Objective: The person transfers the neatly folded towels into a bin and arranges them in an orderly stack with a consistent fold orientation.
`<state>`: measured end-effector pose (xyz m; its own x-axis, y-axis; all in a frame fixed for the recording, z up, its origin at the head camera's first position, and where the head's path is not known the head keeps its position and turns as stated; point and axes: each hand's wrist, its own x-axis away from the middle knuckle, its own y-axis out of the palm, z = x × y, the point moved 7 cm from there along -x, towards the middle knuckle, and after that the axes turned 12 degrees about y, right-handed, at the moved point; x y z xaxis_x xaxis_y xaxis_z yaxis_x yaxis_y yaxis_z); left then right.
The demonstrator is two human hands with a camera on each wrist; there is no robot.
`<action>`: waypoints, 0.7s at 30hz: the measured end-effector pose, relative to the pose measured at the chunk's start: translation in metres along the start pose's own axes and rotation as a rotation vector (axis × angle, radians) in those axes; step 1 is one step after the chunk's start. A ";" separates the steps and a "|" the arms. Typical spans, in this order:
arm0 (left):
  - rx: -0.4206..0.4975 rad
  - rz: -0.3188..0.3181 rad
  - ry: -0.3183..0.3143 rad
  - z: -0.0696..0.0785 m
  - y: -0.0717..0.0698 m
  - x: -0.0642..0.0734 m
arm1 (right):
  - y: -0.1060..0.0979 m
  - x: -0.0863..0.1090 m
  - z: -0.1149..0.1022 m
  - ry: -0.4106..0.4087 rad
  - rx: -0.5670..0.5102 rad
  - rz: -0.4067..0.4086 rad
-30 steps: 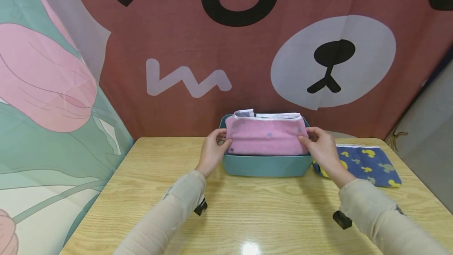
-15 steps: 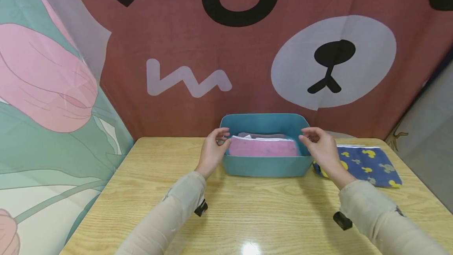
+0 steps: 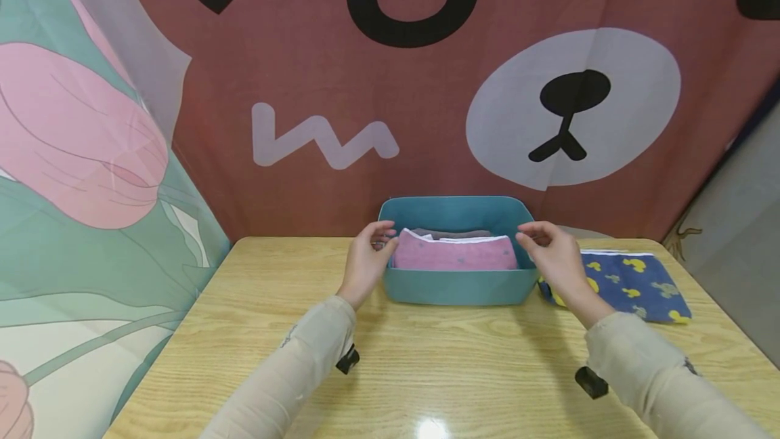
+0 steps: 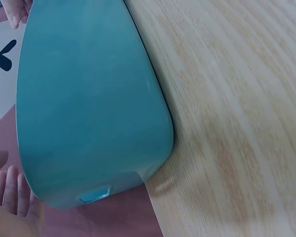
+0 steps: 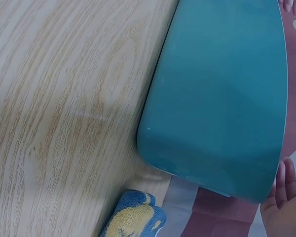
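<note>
A folded pink towel (image 3: 457,253) with a white edge and small stars lies inside the teal plastic bin (image 3: 460,288). Behind it in the bin shows a strip of greyish cloth (image 3: 453,233). My left hand (image 3: 367,256) is at the bin's left rim, its thumb close to the towel's raised left corner. Over at the right rim is my right hand (image 3: 556,253), thumb and fingers apart with nothing between them. Both wrist views show the bin's outer front wall, with relaxed left fingers (image 4: 11,192) and right fingers (image 5: 286,182) beside its rim.
A folded blue towel (image 3: 634,286) with yellow mouse-head shapes lies on the wooden table (image 3: 463,364), right of the bin and partly behind my right forearm. A printed cloth backdrop (image 3: 292,195) hangs directly behind the table and bin.
Both hands have let go of the pink towel, and it has dropped from above the rim down into the bin. Its left corner has since risen a little. The hands have barely moved.
</note>
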<state>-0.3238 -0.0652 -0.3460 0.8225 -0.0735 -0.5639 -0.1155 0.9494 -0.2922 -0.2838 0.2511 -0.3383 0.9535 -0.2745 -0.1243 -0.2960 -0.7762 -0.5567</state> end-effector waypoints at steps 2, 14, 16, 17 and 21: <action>0.005 0.000 0.006 0.001 0.001 0.000 | -0.001 0.000 0.001 0.004 -0.003 -0.006; 0.013 -0.035 0.043 0.021 0.013 0.004 | -0.013 0.004 0.002 -0.014 -0.026 0.010; 0.014 -0.046 0.038 0.024 0.016 0.005 | -0.016 0.005 0.004 -0.016 -0.030 0.013; 0.016 -0.049 0.036 0.026 0.017 0.005 | -0.017 0.006 0.005 -0.018 -0.031 0.016; 0.026 -0.066 0.024 0.030 0.022 0.008 | -0.024 0.010 0.011 -0.018 -0.046 0.041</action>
<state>-0.3036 -0.0357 -0.3338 0.8144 -0.1432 -0.5623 -0.0464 0.9499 -0.3091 -0.2667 0.2734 -0.3350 0.9414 -0.2961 -0.1614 -0.3363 -0.7899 -0.5127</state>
